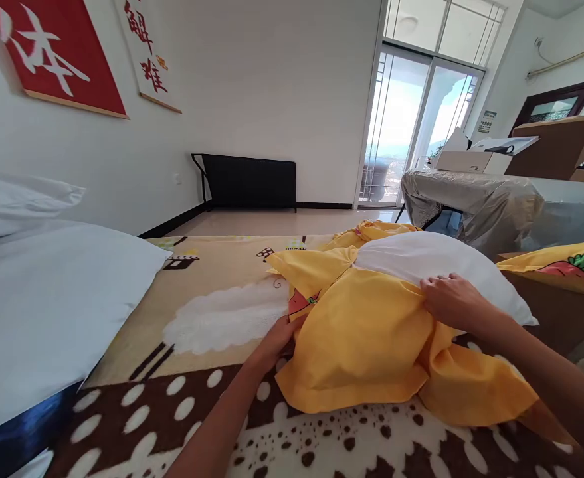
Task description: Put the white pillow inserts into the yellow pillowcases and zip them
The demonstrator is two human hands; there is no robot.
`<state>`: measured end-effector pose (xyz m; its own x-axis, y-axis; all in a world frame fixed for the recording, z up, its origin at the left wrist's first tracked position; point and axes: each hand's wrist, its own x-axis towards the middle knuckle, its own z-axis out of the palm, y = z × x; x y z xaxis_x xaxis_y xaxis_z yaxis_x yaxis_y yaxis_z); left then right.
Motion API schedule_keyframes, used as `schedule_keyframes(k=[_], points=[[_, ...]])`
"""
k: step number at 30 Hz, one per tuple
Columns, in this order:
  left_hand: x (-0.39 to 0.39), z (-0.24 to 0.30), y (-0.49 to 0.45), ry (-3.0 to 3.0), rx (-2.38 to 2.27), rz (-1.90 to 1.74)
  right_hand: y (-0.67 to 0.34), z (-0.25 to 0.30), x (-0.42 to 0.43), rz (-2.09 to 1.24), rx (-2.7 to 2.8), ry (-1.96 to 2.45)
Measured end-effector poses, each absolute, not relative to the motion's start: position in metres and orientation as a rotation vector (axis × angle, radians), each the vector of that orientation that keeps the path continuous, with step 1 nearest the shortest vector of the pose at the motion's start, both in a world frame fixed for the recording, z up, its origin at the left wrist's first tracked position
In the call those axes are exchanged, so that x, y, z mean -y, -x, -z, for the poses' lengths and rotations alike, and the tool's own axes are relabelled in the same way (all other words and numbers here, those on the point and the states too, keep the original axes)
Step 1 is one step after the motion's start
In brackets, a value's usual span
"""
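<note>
A white pillow (416, 255) lies partly inside a yellow pillowcase (366, 332) printed with carrots, its right end sticking out of the opening. My right hand (446, 299) is closed on the opening's edge, knuckles up, against the white pillow. At the case's left side my left hand (280, 337) grips the yellow cloth; its fingertips are partly hidden by the fabric. Loose yellow cloth spreads to the right, below my right forearm. All of this rests on a patterned brown and beige blanket (206, 265).
White pillows (57, 285) are piled at the left. More yellow carrot-print fabric (565, 265) lies over a brown box at the right. Behind stand a plastic-covered table (471, 192) bearing cartons, a black folded panel (252, 182) by the wall, and a glass sliding door (396, 119).
</note>
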<state>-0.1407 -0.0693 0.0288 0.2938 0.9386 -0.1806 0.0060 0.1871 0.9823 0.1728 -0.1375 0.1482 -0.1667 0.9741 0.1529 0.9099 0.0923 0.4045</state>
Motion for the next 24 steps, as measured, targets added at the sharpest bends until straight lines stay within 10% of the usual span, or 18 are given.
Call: schedule_keyframes(k=[9,24], points=[[0.072,-0.045,0.157,-1.531,-1.277,-1.005,-0.033,-0.152,0.191,-0.293,-2.820,-1.614],[0.117,-0.083,0.128,-1.607,-1.064,-0.510,-0.075,-0.104,0.161,-0.016,-2.783,-1.458]])
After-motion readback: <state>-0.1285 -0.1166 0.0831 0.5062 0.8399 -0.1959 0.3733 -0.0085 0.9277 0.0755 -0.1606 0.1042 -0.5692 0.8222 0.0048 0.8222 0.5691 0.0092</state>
